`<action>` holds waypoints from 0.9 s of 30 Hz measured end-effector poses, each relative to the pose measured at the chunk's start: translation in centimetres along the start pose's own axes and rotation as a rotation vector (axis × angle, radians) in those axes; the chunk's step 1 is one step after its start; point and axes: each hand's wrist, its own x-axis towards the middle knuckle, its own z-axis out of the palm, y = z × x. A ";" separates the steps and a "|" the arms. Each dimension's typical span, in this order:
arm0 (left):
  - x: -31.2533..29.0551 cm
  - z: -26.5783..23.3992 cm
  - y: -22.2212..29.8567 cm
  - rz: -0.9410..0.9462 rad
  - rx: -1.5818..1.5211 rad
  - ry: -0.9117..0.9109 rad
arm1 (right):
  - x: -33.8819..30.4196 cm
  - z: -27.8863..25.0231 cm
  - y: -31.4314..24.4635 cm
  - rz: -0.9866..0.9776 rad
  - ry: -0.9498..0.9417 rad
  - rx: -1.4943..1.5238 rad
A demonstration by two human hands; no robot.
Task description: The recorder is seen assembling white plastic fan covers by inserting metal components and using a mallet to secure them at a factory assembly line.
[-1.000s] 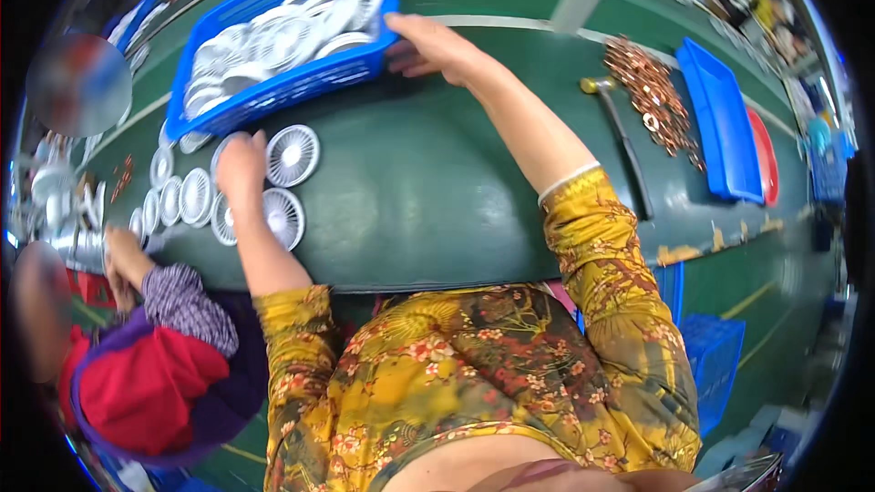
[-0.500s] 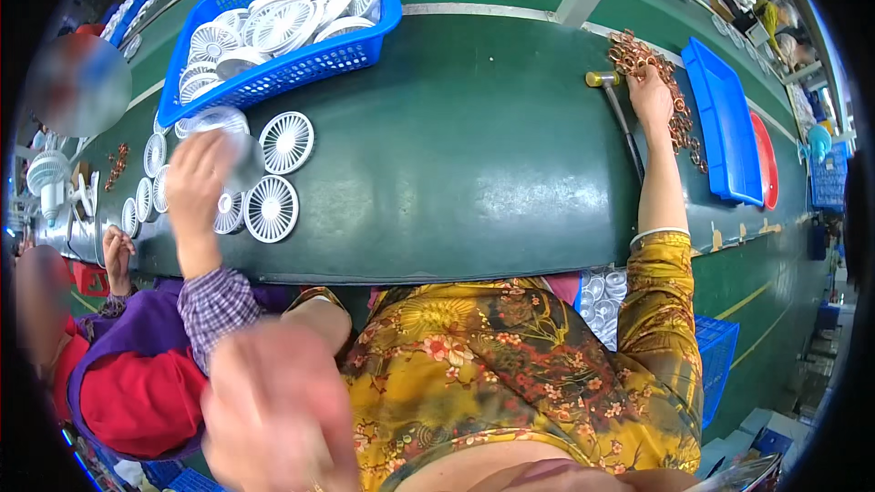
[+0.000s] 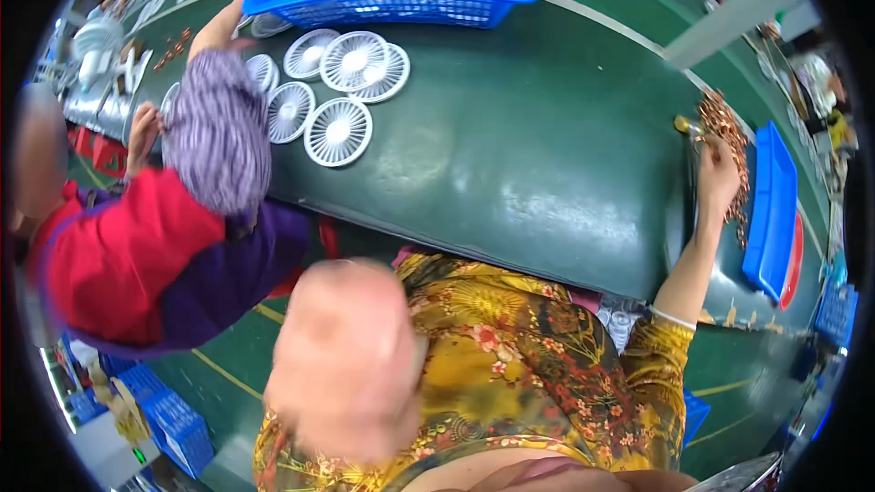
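My right hand (image 3: 718,175) is at the table's right end, fingers pinched together beside a heap of copper-coloured rings (image 3: 722,118); whatever it grips is too small to make out. Close by its fingertips lies a hammer with a yellow head (image 3: 685,125), its handle partly hidden. Large and blurred, my left hand (image 3: 346,360) is raised in front of my chest, away from the table, and its fingers are smeared by motion. White round slatted discs (image 3: 338,132) lie on the table's left part, some overlapping. A co-worker's arm reaches past them.
At the back left, a blue basket (image 3: 392,11) is heaped with more white discs. A blue tray (image 3: 773,210) and a red tray (image 3: 793,260) sit at the right end of the green table (image 3: 510,146). The co-worker in red and purple (image 3: 137,264) is close on my left.
My view has turned left, shifting the table rightward in the picture. My left hand remains raised and blurred. The co-worker's nearer hand has moved from the discs toward the basket's side.
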 end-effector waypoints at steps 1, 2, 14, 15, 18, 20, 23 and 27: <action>-2.5 -2.6 -2.0 0.130 0.024 -0.131 | -0.5 -0.3 0.7 0.063 0.031 -0.019; -1.4 -0.9 -1.7 -0.343 0.356 -0.529 | 0.2 -0.4 1.4 0.134 0.008 -0.083; -10.1 -9.0 -12.2 -1.144 1.098 -1.029 | -3.7 -2.2 -0.8 0.117 -0.324 -0.368; -10.1 -8.6 -11.7 -1.051 1.134 -1.071 | -5.0 -2.3 -0.4 0.140 -0.278 -0.425; -8.9 -4.5 -8.9 -0.926 1.046 -0.996 | -8.2 -3.0 0.9 0.097 -0.143 -0.394; -8.3 -1.0 -6.8 -0.828 0.944 -1.008 | -9.5 -3.3 0.0 0.091 -0.066 -0.417; -9.5 3.0 -4.3 -0.980 0.571 -1.081 | -9.1 -3.0 -0.4 0.071 -0.002 -0.446; -11.5 5.7 -1.6 -1.064 0.500 -1.197 | -9.0 -3.7 -0.7 0.149 -0.046 -0.194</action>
